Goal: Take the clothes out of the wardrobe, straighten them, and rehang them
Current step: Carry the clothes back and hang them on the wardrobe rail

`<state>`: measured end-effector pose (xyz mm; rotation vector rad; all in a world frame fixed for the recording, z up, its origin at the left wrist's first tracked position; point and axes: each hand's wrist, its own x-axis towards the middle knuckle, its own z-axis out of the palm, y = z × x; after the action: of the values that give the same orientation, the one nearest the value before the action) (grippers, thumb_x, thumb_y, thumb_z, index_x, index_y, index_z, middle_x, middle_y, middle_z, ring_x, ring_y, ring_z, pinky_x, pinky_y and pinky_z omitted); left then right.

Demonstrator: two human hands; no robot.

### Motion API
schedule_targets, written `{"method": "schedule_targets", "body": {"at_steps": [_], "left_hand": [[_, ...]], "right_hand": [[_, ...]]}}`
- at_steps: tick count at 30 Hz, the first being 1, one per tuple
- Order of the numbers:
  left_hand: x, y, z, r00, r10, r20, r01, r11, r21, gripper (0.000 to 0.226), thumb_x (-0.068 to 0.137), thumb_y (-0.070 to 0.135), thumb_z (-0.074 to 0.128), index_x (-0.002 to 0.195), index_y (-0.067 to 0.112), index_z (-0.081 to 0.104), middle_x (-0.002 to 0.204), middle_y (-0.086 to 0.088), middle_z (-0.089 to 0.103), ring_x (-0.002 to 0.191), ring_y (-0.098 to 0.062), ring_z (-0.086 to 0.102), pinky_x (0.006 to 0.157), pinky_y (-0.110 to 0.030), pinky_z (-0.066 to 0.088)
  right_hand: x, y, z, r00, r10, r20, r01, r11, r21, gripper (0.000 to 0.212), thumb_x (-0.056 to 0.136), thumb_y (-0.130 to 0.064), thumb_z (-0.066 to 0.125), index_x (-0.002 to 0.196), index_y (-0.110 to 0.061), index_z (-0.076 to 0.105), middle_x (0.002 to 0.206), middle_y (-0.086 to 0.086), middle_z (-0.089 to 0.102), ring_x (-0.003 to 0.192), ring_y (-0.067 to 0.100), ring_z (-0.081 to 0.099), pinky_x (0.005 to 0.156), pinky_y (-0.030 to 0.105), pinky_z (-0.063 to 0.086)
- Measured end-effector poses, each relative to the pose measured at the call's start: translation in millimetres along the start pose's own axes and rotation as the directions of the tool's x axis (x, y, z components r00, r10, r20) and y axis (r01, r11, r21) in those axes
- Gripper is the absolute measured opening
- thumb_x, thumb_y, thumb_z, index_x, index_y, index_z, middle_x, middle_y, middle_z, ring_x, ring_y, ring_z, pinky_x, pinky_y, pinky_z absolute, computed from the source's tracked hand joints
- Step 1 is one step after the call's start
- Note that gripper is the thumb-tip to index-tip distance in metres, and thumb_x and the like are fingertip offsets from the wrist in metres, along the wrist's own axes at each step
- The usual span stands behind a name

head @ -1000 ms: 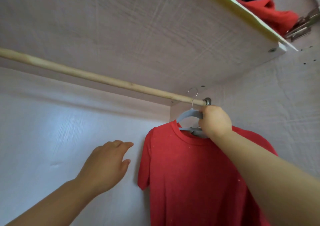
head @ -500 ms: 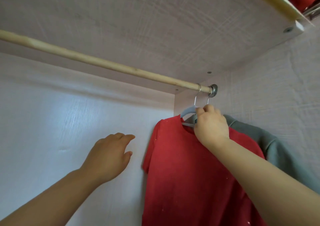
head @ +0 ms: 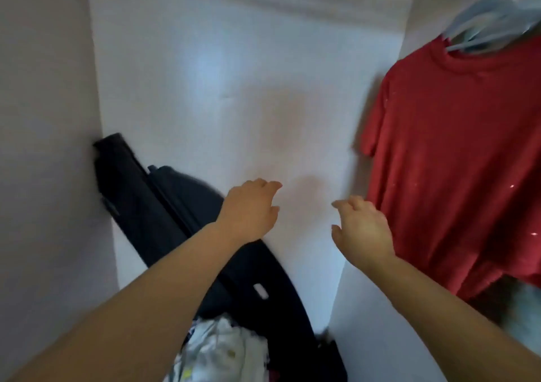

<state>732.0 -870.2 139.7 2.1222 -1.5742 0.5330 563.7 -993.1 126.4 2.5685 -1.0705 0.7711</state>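
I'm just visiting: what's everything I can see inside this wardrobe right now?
T-shirt: one, red, hung upper right.
hangers: count unclear (blurred), pale blue, top right.
dark case: one, black, leaning in the left back corner.
clothes pile: one, whitish, bottom centre.
back panel: one, white, behind everything.
left hand: one, centre, holding nothing.
right hand: one, near the T-shirt, holding nothing.

No text, label or number is legible.

Open room ahead, between the hanging red T-shirt (head: 456, 153) and leaning black bag (head: 164, 214).
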Motion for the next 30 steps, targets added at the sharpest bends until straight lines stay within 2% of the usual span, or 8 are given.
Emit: {"method": "schedule_targets", "body": {"at_steps": [4, 8, 12, 15, 19, 23, 27, 30], "left_hand": [[-91, -26, 35, 0.98, -0.148, 0.132, 0.138, 0.987, 0.085, 0.047, 0.094, 0.033, 0.044, 0.139, 0.021, 0.035, 0.132, -0.004, 0.05, 0.117, -0.025, 0.048, 0.095, -0.04, 0.04], [-189, -44, 55, 0.903, -0.348, 0.254, 0.321, 0.936, 0.143, 0.044, 0.094, 0.033, 0.043, 0.137, 0.021, 0.037, 0.13, -0.004, 0.05, 0.118, -0.025, 0.046, 0.097, -0.04, 0.037], [-282, -46, 65, 0.765, -0.541, 0.349, 0.492, 0.841, 0.226, 0.044, 0.096, 0.032, 0.038, 0.138, 0.02, 0.035, 0.132, -0.006, 0.046, 0.12, -0.027, 0.042, 0.099, -0.041, 0.032], [-352, -33, 64, 0.632, -0.696, 0.342, 0.637, 0.717, 0.282, 0.041, 0.096, 0.032, 0.039, 0.135, 0.02, 0.037, 0.131, -0.007, 0.047, 0.118, -0.028, 0.044, 0.097, -0.042, 0.036], [-450, 11, 56, 0.4, -0.877, 0.264, 0.841, 0.466, 0.273, 0.037, 0.092, 0.03, 0.042, 0.128, 0.022, 0.045, 0.126, -0.004, 0.052, 0.115, -0.027, 0.046, 0.096, -0.039, 0.035], [-560, 76, 42, 0.107, -0.973, 0.203, 0.922, 0.174, 0.346, 0.04, 0.092, 0.034, 0.041, 0.132, 0.024, 0.04, 0.127, -0.003, 0.049, 0.119, -0.026, 0.044, 0.098, -0.036, 0.031], [-655, 152, 15, -0.217, -0.973, 0.081, 0.926, -0.179, 0.331, 0.043, 0.094, 0.037, 0.041, 0.135, 0.025, 0.037, 0.132, -0.002, 0.047, 0.123, -0.024, 0.042, 0.101, -0.036, 0.03], [-713, 208, -9, -0.405, -0.914, -0.021, 0.874, -0.394, 0.285, 0.043, 0.094, 0.037, 0.041, 0.136, 0.025, 0.037, 0.131, -0.002, 0.049, 0.122, -0.024, 0.043, 0.101, -0.036, 0.031]], "right_hand": [[-61, -37, 63, 0.984, -0.092, 0.15, 0.079, 0.993, 0.093, 0.046, 0.089, -0.027, 0.052, 0.134, -0.022, 0.044, 0.134, 0.003, 0.047, 0.116, 0.022, 0.047, 0.093, 0.03, 0.037], [-119, -82, 111, 0.931, -0.248, 0.268, 0.202, 0.961, 0.188, 0.043, 0.087, -0.025, 0.055, 0.129, -0.017, 0.049, 0.126, 0.006, 0.052, 0.107, 0.024, 0.051, 0.086, 0.031, 0.041], [-175, -130, 141, 0.82, -0.444, 0.36, 0.388, 0.895, 0.22, 0.04, 0.086, -0.031, 0.052, 0.125, -0.022, 0.049, 0.12, 0.001, 0.051, 0.104, 0.02, 0.052, 0.084, 0.03, 0.042], [-219, -164, 151, 0.698, -0.597, 0.395, 0.499, 0.801, 0.33, 0.042, 0.089, -0.032, 0.049, 0.129, -0.023, 0.044, 0.124, -0.002, 0.049, 0.11, 0.019, 0.05, 0.088, 0.029, 0.041], [-290, -201, 151, 0.481, -0.809, 0.337, 0.654, 0.587, 0.477, 0.042, 0.091, -0.032, 0.046, 0.132, -0.024, 0.042, 0.127, -0.003, 0.048, 0.113, 0.017, 0.048, 0.09, 0.027, 0.039], [-367, -237, 135, 0.188, -0.941, 0.283, 0.785, 0.317, 0.533, 0.039, 0.089, -0.031, 0.047, 0.128, -0.026, 0.045, 0.125, -0.004, 0.049, 0.112, 0.017, 0.049, 0.09, 0.027, 0.041], [-452, -271, 96, -0.117, -0.976, 0.184, 0.821, 0.009, 0.571, 0.034, 0.086, -0.025, 0.047, 0.12, -0.026, 0.048, 0.123, -0.003, 0.048, 0.112, 0.02, 0.049, 0.089, 0.032, 0.041], [-520, -292, 56, -0.333, -0.94, 0.076, 0.779, -0.229, 0.584, 0.038, 0.087, -0.023, 0.046, 0.125, -0.024, 0.046, 0.124, -0.001, 0.048, 0.114, 0.022, 0.047, 0.093, 0.032, 0.038]]}}
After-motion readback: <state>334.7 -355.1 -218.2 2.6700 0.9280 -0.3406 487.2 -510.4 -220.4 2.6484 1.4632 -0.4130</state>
